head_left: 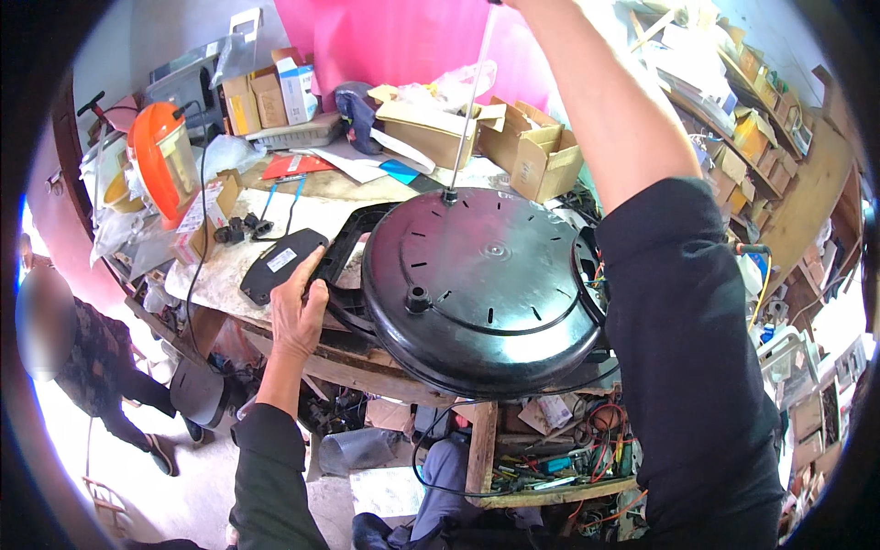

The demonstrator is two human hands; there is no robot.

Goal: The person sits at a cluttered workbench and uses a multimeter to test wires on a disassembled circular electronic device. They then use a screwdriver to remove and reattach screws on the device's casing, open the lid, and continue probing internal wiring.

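- Wooden workbench [302,359], its top cluttered.
- On it: a round black appliance base [486,275], open cardboard boxes [541,156], an orange-lidded jar [163,160], scattered papers [357,165], black cable [197,238].

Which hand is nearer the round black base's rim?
Left. The left hand grips the black frame beside the round black base. The right hand is raised out of view, holding a long screwdriver whose tip meets the base.
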